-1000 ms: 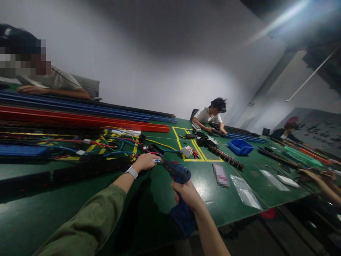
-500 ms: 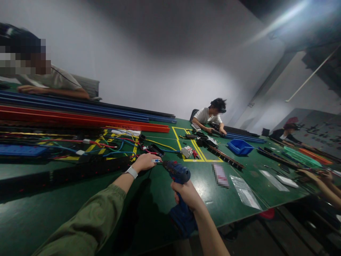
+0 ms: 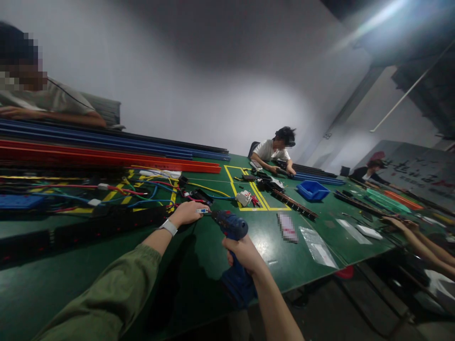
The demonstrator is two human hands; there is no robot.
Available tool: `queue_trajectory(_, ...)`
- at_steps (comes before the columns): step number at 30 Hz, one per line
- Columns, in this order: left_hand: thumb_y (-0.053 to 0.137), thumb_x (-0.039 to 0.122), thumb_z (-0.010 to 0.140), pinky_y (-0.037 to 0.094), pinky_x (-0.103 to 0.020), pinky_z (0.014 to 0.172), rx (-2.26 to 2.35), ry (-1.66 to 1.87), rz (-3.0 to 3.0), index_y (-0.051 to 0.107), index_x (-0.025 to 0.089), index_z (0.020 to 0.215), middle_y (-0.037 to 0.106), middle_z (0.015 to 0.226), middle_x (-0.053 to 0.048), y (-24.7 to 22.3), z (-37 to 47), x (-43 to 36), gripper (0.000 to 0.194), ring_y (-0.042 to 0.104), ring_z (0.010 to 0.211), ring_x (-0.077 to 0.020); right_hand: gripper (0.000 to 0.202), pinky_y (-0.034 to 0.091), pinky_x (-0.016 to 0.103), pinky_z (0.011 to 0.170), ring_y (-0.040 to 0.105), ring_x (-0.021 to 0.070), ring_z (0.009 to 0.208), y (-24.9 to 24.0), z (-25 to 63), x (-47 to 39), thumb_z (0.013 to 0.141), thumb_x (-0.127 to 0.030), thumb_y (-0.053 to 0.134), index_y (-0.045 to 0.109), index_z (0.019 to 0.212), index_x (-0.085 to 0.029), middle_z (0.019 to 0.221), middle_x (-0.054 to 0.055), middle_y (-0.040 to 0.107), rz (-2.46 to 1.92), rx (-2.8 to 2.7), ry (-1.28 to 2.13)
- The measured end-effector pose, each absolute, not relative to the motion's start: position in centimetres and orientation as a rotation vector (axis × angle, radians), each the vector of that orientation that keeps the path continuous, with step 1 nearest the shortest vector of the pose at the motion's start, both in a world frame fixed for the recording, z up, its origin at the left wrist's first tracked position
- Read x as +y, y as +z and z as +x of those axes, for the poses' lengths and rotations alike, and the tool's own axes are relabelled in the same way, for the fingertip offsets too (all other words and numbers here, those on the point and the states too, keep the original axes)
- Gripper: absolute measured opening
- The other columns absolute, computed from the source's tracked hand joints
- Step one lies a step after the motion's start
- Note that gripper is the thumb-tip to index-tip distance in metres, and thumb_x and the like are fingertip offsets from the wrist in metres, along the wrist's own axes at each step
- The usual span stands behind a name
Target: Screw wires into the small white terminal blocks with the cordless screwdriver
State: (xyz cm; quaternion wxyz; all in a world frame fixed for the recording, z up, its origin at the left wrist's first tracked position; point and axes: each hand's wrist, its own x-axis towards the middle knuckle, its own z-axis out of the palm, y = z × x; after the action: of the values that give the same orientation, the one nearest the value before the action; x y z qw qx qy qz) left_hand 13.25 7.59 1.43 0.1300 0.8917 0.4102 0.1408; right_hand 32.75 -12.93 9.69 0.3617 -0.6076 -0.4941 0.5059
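My right hand (image 3: 245,253) is wrapped round the grip of a dark blue power drill (image 3: 232,225), whose front end points left. Between the fingers of my left hand (image 3: 188,213) is a small white and blue part (image 3: 203,210), right at the drill's tip. Whether the tip touches the part I cannot tell. Beyond my left hand lie a black part (image 3: 199,195) and red, blue and yellow wires (image 3: 209,190). A white connector block (image 3: 243,198) with red wire ends rests farther right on the green table (image 3: 220,274).
Long red rails (image 3: 170,164) and blue rails (image 3: 142,148) lie at the back left. Right of centre are a blue bin (image 3: 313,190), a phone-like item (image 3: 287,228) and a clear bag (image 3: 318,247). Several people sit round the table; another person's hands (image 3: 401,225) are at the right.
The whole view has shifted, so things appear slightly farther left. Both of my hands keep their hold on the drill and the small part, which stay close together.
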Motion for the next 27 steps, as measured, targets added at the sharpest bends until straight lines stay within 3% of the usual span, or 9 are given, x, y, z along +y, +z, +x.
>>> queue_trajectory(8, 0.049, 0.037, 0.083, 0.042, -0.028, 0.096, 1.185, 0.433, 2.591, 0.062, 0.045, 0.121, 0.065, 0.126, 0.008, 1.18, 13.13, 7.62, 0.041, 0.060, 0.113, -0.0194, 0.022, 0.034, 0.022, 0.042, 0.046, 0.0118, 0.035, 10.04, 32.81, -13.03, 0.072, -0.024, 0.057, 0.054, 0.093, -0.018, 0.038, -0.010, 0.045, -1.559, -1.282, 1.341)
queue_trajectory(19, 0.049, 0.037, 0.084, 0.043, -0.029, 0.094, 1.224, 0.423, 2.594, 0.063, 0.046, 0.120, 0.066, 0.124, 0.008, 1.83, 13.26, 7.06, 0.040, 0.062, 0.110, -0.0205, 0.013, 0.035, 0.023, 0.042, 0.044, 0.0113, 0.034, 9.79, 32.72, -12.93, 0.071, -0.027, 0.058, 0.053, 0.079, -0.019, 0.038, -0.009, 0.044, -1.572, -1.267, 1.324)
queue_trajectory(27, 0.049, 0.033, 0.085, 0.042, -0.029, 0.095, 1.199, 0.427, 2.610, 0.063, 0.044, 0.120, 0.065, 0.126, 0.008, 2.17, 13.24, 6.82, 0.040, 0.061, 0.112, -0.0203, 0.019, 0.035, 0.022, 0.040, 0.044, 0.0114, 0.034, 9.51, 32.82, -12.91, 0.072, -0.026, 0.057, 0.053, 0.089, -0.019, 0.040, -0.010, 0.045, -1.533, -1.270, 1.316)
